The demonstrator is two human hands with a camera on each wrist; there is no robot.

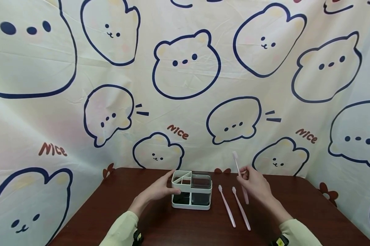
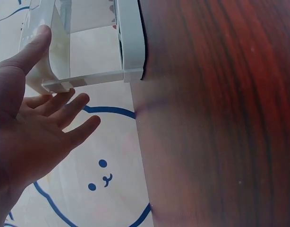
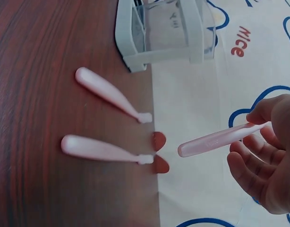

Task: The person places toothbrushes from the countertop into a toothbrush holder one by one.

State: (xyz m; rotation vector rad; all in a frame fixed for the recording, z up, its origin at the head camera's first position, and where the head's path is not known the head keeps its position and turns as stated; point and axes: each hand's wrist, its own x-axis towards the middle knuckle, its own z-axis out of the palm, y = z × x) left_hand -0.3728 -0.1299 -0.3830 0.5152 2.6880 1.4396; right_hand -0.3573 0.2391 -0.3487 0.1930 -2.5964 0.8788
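In the head view a white toothbrush holder (image 1: 191,206) stands upright on the table, with open compartments on its left and a clear cup (image 1: 201,180) on its right. My left hand (image 1: 158,188) holds the holder's left side, thumb across the front and fingers around the side; the left wrist view shows the thumb (image 2: 37,47) against its upper band. Right of the holder, my right hand (image 1: 256,183) pinches a pink toothbrush (image 3: 208,142) above the table, bristle end up. Two more pink toothbrushes, one nearer the holder (image 1: 227,207) and another (image 1: 242,209), lie between holder and right hand.
The dark brown wooden table (image 1: 160,225) ends at the back against a pale cloth (image 1: 185,116) printed with cartoon bears. This cloth also hangs at both sides.
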